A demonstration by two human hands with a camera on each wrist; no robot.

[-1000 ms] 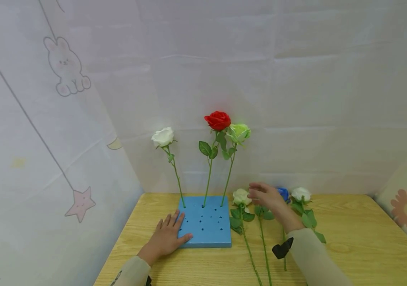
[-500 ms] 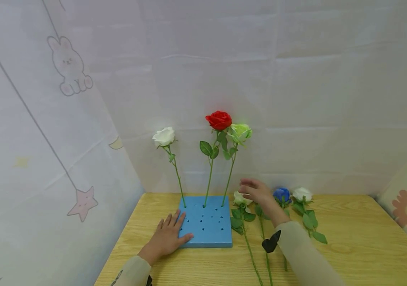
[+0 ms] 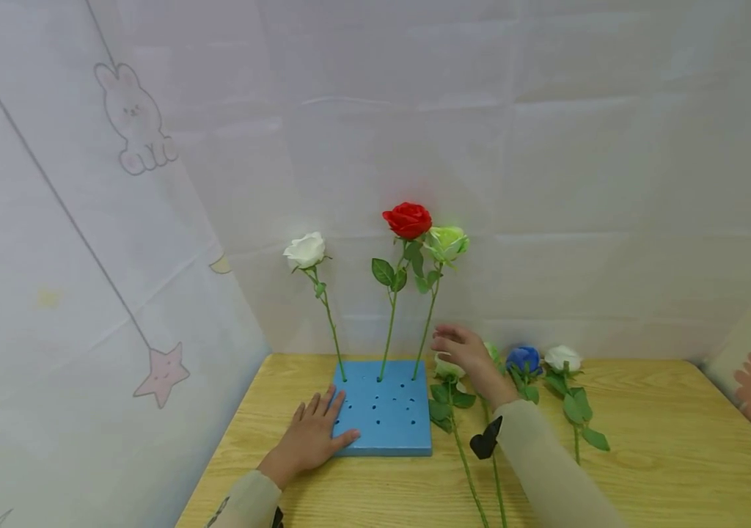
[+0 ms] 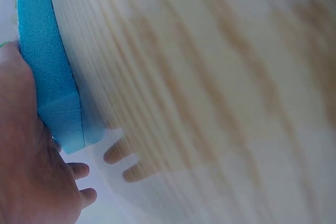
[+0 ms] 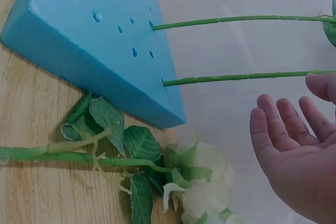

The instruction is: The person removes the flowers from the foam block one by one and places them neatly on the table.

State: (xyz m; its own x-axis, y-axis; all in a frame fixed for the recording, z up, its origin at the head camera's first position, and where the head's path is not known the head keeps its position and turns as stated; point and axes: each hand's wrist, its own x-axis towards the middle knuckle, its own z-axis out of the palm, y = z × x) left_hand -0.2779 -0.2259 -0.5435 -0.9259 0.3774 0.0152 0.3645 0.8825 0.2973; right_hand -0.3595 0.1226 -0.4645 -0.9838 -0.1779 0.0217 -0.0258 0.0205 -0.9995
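In the head view, my left hand rests with spread fingers on the left edge of a blue foam block dotted with small holes. Three roses stand in its back row: white, red and light green, the last two overlapping at their blooms. My right hand holds nothing; its fingers are loosely bent beside the light green rose's stem. Below it a cream rose lies on the table, its bloom partly covered by the hand in the head view.
Right of the block, a second light green rose, half hidden by my right arm, a blue rose and a white rose lie on the wooden table. A pale cloth backdrop rises behind the table.
My right hand has moved left, from over the lying roses to beside the standing light green rose's stem, uncovering the blue bloom. My left hand stays on the block.
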